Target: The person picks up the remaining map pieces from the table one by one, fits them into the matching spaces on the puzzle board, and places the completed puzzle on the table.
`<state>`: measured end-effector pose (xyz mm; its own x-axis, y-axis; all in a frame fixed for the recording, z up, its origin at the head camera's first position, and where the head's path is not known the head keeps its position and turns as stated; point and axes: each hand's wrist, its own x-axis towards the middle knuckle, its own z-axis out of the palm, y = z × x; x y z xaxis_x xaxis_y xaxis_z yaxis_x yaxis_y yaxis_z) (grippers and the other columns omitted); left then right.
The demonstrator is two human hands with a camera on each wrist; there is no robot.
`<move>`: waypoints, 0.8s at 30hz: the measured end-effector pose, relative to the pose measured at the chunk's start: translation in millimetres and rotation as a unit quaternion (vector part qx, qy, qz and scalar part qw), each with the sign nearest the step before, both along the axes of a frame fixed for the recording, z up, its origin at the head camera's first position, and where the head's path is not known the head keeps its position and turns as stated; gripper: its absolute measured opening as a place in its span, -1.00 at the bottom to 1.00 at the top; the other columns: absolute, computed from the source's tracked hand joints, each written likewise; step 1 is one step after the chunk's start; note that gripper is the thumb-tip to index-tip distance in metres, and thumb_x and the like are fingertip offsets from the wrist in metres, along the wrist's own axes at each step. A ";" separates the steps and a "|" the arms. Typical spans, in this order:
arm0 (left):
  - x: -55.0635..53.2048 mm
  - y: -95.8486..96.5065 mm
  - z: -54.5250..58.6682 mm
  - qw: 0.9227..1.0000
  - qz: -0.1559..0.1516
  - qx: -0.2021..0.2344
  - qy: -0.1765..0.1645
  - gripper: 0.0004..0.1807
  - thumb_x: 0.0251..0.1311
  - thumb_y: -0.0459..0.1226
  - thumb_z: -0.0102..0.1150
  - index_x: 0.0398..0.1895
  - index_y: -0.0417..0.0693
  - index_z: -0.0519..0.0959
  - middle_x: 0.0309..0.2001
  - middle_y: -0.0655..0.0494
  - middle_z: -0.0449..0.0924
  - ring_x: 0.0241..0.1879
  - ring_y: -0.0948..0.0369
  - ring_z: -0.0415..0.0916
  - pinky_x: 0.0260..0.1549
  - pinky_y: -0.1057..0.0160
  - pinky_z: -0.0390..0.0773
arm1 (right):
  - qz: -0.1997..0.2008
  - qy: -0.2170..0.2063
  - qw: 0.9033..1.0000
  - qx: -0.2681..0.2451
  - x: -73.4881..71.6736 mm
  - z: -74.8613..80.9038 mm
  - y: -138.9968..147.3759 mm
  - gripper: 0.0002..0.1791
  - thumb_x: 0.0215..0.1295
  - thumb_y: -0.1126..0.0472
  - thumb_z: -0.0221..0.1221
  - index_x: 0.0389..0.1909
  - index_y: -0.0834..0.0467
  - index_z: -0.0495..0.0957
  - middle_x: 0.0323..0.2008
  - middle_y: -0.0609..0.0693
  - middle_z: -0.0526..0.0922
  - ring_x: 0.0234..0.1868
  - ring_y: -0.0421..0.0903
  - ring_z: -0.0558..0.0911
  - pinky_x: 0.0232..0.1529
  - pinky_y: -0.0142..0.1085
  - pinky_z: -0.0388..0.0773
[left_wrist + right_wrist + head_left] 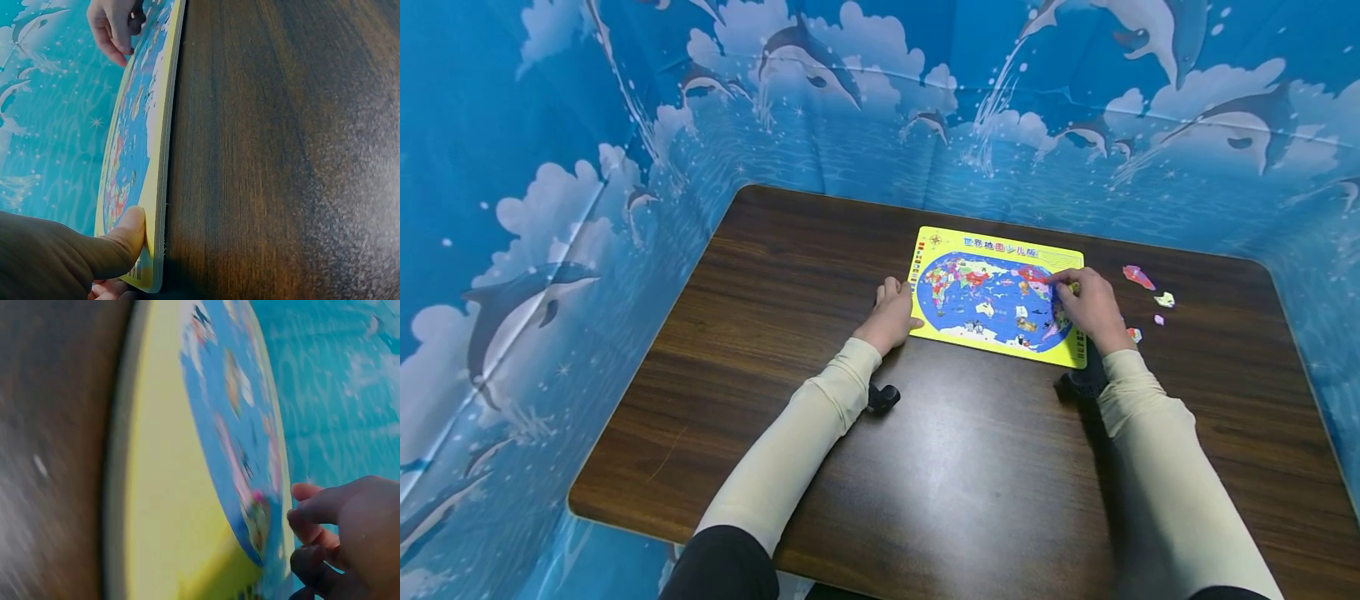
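Note:
A yellow-bordered world map puzzle board [1000, 343] lies on the table, its blue oval printed with colourful land shapes and animals. At the board's left edge, my left hand [889, 317] grips the near corner. The left wrist view shows its thumb [130, 234] on the yellow border, with other fingers partly hidden at the board's side. My right hand [1092, 307] is over the right part of the map, an extended finger at the red and pink area. In the right wrist view its fingers [312, 515] are bent, and no piece shows between them.
Several loose puzzle pieces lie right of the board, including a red one [1138, 277], a pale one [1165, 300] and a small purple one [1159, 320]. The dark wooden table [760, 292] meets a blue dolphin-print curtain [850, 125] at the back.

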<state>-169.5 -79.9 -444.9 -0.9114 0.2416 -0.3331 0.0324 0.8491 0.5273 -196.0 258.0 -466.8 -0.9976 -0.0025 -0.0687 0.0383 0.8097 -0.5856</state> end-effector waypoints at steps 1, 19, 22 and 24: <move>0.0 0.1 -0.3 1.000 0.000 0.000 0.000 -0.22 0.48 -0.18 0.18 0.57 -0.36 0.10 0.25 -0.13 0.07 0.30 -0.04 0.03 0.32 0.07 0.37 | -0.009 0.011 1.000 -0.009 0.3 0.7 3.7 -0.63 0.62 0.23 -0.03 0.19 0.32 0.60 0.14 0.36 0.52 0.03 0.22 0.47 0.10 0.15 0.42; 1.0 1.8 -2.6 1.000 0.012 0.007 -0.002 -0.16 0.47 -0.19 0.21 0.62 -0.34 0.04 0.30 -0.13 0.07 0.34 -0.01 0.03 0.35 0.08 0.38 | -0.305 -0.001 0.952 -0.018 17.4 -10.5 104.3 -0.48 0.62 0.05 -0.13 0.35 0.24 0.54 0.14 0.29 0.61 0.37 0.30 0.45 0.38 0.21 0.20; 1.0 0.2 -2.0 1.000 0.011 0.009 0.003 -0.18 0.47 -0.20 0.21 0.61 -0.35 0.06 0.28 -0.13 0.08 0.33 -0.02 0.04 0.34 0.08 0.38 | -0.312 -0.007 0.950 -0.024 14.8 -11.2 106.0 -0.47 0.62 -0.02 -0.06 0.32 0.25 0.56 -0.01 0.20 0.61 0.38 0.29 0.43 0.38 0.23 0.13; 1.3 -0.3 -1.1 1.000 0.011 0.012 0.005 -0.18 0.47 -0.20 0.21 0.60 -0.35 0.07 0.27 -0.13 0.09 0.32 -0.02 0.05 0.33 0.08 0.39 | -0.316 -0.009 0.949 -0.020 11.9 -11.3 106.0 -0.46 0.61 -0.05 -0.02 0.29 0.25 0.58 -0.06 0.16 0.60 0.38 0.28 0.43 0.33 0.23 0.13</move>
<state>-168.3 -80.2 -446.1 -0.9197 0.2286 -0.3191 0.0184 0.8371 0.5468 -184.1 364.0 -478.1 -0.8000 0.5919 -0.0984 0.5184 0.5992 -0.6101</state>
